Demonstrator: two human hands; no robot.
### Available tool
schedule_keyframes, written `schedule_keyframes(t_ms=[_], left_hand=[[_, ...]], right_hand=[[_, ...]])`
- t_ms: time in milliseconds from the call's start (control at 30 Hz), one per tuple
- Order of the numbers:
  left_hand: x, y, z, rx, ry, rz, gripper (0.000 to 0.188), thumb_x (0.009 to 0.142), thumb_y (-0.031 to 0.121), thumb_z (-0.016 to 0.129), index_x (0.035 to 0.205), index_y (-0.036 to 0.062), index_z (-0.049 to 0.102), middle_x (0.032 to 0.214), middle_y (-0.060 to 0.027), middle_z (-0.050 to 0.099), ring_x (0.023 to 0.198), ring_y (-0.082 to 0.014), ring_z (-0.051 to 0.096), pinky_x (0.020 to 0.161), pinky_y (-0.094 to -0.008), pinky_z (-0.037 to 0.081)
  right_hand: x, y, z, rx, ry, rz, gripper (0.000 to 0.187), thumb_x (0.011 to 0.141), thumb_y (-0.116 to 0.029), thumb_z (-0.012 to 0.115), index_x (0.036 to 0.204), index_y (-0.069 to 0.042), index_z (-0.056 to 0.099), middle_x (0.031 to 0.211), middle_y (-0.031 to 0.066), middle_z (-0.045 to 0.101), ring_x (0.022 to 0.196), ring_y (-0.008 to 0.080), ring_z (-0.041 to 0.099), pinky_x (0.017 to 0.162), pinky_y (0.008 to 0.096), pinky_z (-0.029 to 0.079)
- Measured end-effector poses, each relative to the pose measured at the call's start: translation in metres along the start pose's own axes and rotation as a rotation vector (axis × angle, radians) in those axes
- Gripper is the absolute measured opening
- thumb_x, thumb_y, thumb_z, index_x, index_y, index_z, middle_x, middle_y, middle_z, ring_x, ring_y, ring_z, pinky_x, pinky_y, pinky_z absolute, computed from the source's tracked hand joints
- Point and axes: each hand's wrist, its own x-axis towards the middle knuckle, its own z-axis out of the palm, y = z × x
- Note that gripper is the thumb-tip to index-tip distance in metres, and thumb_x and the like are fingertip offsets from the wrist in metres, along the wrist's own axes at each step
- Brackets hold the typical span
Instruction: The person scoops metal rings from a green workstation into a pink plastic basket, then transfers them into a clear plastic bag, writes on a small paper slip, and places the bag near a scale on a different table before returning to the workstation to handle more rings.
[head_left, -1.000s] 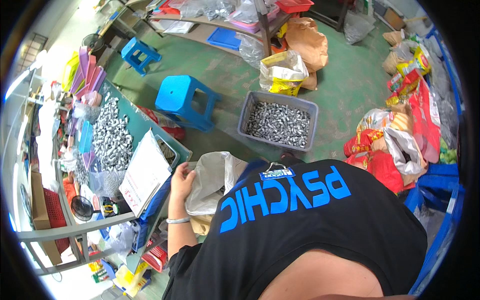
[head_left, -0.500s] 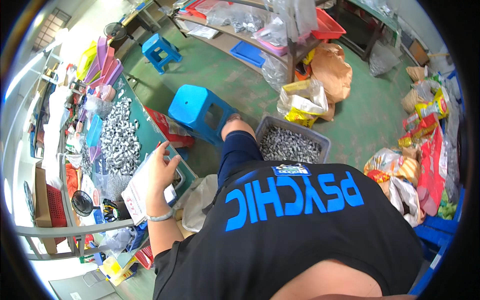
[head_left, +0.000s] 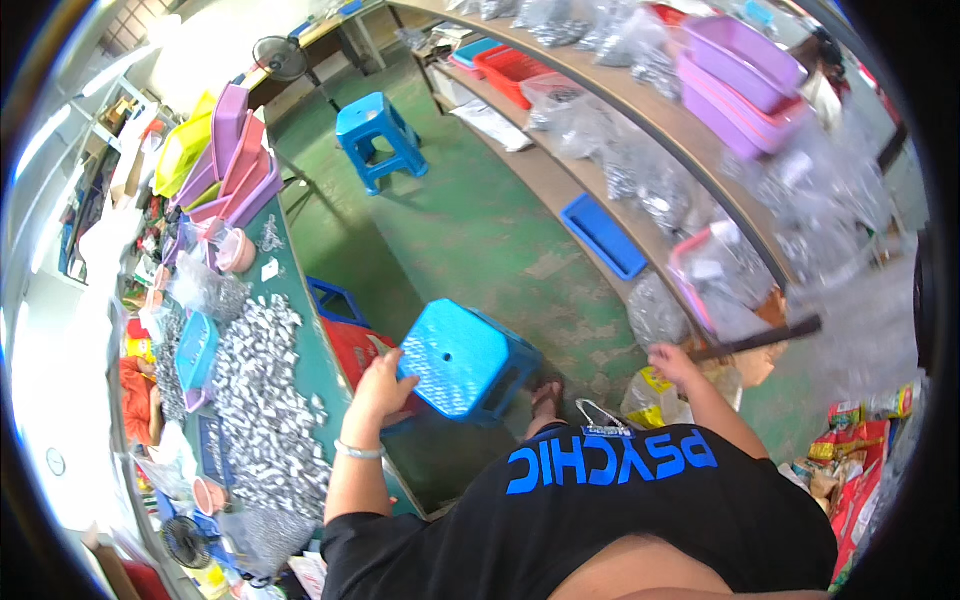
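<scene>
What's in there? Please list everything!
Table: one, green, left side
Metal parts: too many to count, silver, heaped on table
Stacked bins: several, pink, purple, yellow-green, table's far end
Stools: two, blue, near table and farther back
Fans: two, dark, upper and lower left
Shelf unit: one, brown, upper right
Tray: one, blue, on shelf unit
Tubs: at least two, purple, on shelf unit
Clear bags: many, see-through, on shelf unit
Red bag: one, red, beside table
Packages: several, red and yellow, lower right
Bar: one, dark, right of centre
Shirt: one, black and blue, bottom middle
Foot: one, beside near stool
Left hand: one, bare, at near stool's edge
Right hand: one, bare, at bar, grip unclear
</scene>
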Motion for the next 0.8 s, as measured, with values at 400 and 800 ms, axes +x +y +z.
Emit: schedule_keyframes(t_ms=[400,800], left_hand=[[0.17,-0.026,-0.059,-0.319,0.03,-0.142,0.046,0.073,0.022,0.061,0.112,-0.0007,0.049,0.095,-0.0188,0.059,0.088,-0.0272,0.058,0.077,-0.0335,0.045],[0.118,-0.086,-0.044,-0.265,0.518,-1.037,0.038,0.071,0.015,0.06,0.1,-0.0073,0.053,0.085,-0.0184,0.062,0.076,-0.0268,0.062,0.07,-0.0314,0.048]], right_hand=[[0.189,-0.239,0.036,-0.177,-0.095,-0.053,0.026,0.077,-0.012,0.057,0.099,0.001,0.054,0.074,0.0067,0.058,0.056,0.0125,0.053,0.05,0.0256,0.043],[0.512,-0.348,0.152,-0.25,-0.382,0.296,0.014,0.08,-0.014,0.053,0.09,-0.004,0.052,0.069,0.0101,0.054,0.048,0.0197,0.05,0.04,0.0318,0.042]])
